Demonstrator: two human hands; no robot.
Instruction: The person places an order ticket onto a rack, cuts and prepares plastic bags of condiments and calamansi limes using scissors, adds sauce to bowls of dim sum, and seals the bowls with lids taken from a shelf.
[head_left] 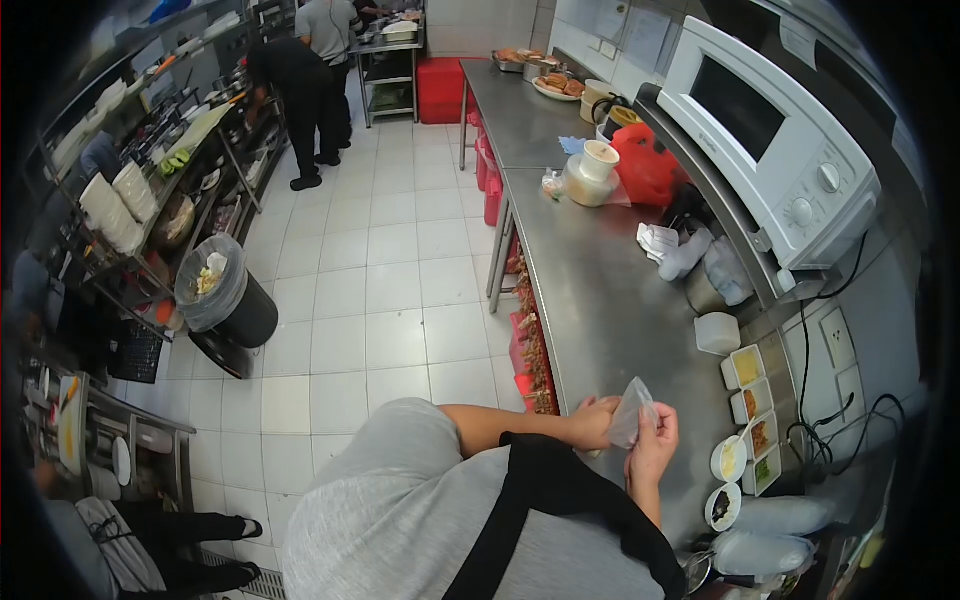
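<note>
A small clear plastic bag (628, 414) is held up between my two hands, above the near part of the steel counter (625, 310). My right hand (653, 436) pinches the bag's right edge between thumb and fingers. On the other side, my left hand (594, 422) grips the bag's left side with curled fingers, some of them hidden. Whether anything is inside the bag I cannot tell. To the right of my hands stand a small bowl of pale yellow food (729, 459) with a utensil in it and a bowl of dark food (722, 507).
White containers of toppings (743, 368) line the wall side. A white microwave (770, 140) sits on a raised shelf. Farther along are a red plastic bag (643, 165) and a plate of bread (558, 87). A lined trash bin (228, 295) stands left; people (300, 100) work at the back.
</note>
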